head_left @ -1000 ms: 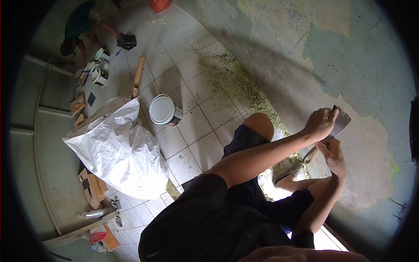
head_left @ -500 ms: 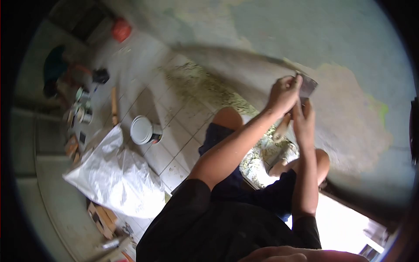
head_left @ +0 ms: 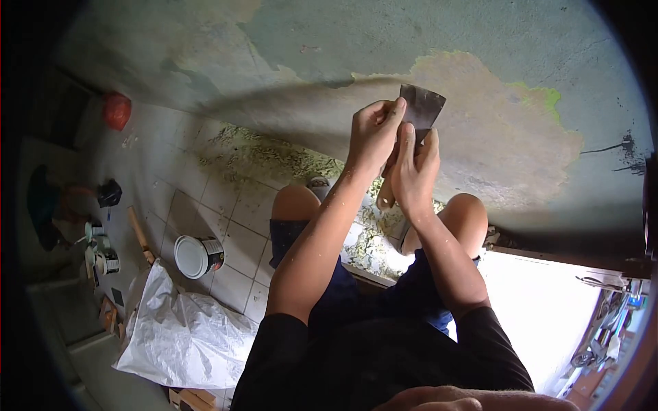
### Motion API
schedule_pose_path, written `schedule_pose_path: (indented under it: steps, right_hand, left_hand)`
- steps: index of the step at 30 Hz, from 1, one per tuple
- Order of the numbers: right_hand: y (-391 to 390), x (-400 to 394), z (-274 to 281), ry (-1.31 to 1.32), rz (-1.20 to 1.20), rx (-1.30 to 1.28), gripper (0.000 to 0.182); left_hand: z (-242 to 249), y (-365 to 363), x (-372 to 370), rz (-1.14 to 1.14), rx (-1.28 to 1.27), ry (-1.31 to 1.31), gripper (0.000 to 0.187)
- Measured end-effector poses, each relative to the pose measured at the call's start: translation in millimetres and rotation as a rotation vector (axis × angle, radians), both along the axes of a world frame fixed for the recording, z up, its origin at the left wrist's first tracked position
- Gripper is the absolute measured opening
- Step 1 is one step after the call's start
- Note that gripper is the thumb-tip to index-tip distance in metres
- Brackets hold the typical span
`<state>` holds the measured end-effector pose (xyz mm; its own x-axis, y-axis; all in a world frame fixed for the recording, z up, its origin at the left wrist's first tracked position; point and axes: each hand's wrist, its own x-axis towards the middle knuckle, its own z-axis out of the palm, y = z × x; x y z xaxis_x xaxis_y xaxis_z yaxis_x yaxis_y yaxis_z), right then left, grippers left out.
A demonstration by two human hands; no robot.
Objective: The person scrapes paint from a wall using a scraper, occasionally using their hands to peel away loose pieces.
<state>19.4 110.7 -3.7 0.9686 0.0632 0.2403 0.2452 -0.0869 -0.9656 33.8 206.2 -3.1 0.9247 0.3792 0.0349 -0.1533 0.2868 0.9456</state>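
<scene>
A paint scraper is held up in front of the wall, its dark flat blade (head_left: 422,108) pointing up and its wooden handle end (head_left: 386,196) showing below. My right hand (head_left: 415,175) is closed around the handle just under the blade. My left hand (head_left: 373,140) has its fingers curled, with thumb and fingertips at the blade's left edge. Behind the blade, the wall (head_left: 480,130) has a bare beige patch bordered by green-grey paint and a bright green rim. Flakes of scraped paint (head_left: 370,240) cover the floor between my bent legs.
More paint chips (head_left: 267,154) lie along the wall's foot. To the left stand a lidded paint bucket (head_left: 192,257) and a white plastic sack (head_left: 185,335). Farther off are a red bag (head_left: 116,111), several open cans (head_left: 106,262) and a crouching person (head_left: 44,209). A bright opening (head_left: 534,308) is at right.
My view has turned toward the right, so the sack, bucket and hands appear farther left. Both hands stay on the scraper, and more of its blade face shows now.
</scene>
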Motion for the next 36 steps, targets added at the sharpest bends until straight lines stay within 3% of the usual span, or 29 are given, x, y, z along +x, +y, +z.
schedule_pose_path:
  steps: [8, 10, 20, 36]
  right_hand:
    - [21.7, 2.6, -1.2, 0.027, -0.094, 0.104, 0.021]
    - [23.5, 4.0, -7.4, 0.046, -0.098, 0.085, 0.021]
    - [33.9, 7.2, -13.9, -0.051, -0.137, 0.262, 0.021]
    - [32.7, 20.5, -19.6, 0.008, -0.113, 0.342, 0.021]
  left_hand:
    - [-1.9, 13.6, 9.4, -0.042, -0.002, 0.007, 0.032]
    - [-2.3, 17.4, 8.0, -0.089, -0.024, 0.031, 0.024]
    - [-3.4, 9.0, 12.6, 0.039, 0.087, -0.104, 0.038]
    - [1.3, 5.2, 19.3, 0.138, 0.275, -0.083, 0.030]
